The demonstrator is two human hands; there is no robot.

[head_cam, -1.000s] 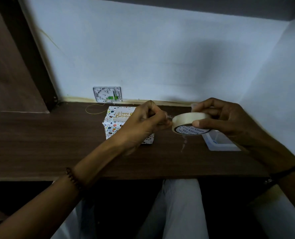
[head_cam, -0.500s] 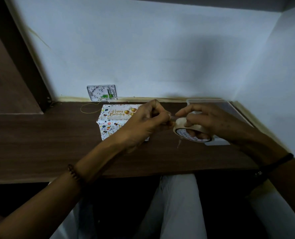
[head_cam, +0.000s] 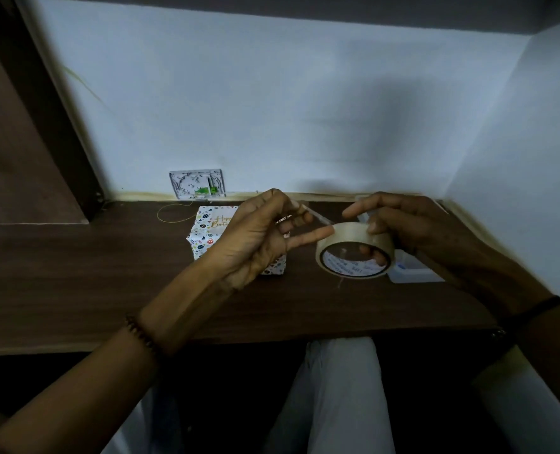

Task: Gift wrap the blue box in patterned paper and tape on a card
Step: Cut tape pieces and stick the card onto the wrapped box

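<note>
The left hand (head_cam: 262, 237) has drawn back from the tape roll (head_cam: 354, 253). Half a second ago both hands were huddled at its rim, picking for the end. Now a short strip of tape (head_cam: 318, 219) stretches from the roll up to the left thumb and forefinger, which pinch its free end, while a lower finger reaches out to touch the roll's side. The right hand (head_cam: 413, 227) grips the roll, with fingers curled through the core and the forefinger held straight above it.

The wrapped box (head_cam: 206, 237) sits on the desk (head_cam: 75, 273) at 9 o'clock from the roll, partly hidden behind the left hand, already in its patterned paper. The birthday card (head_cam: 221, 221) lies on top of it. So the end is found, and what probably remains is to pull out a length, tear it and fix the card down.

A clear plastic tub (head_cam: 416, 273) rests at 3 o'clock from the roll, and a wall plate (head_cam: 196, 185) is at 12 o'clock from the box.
</note>
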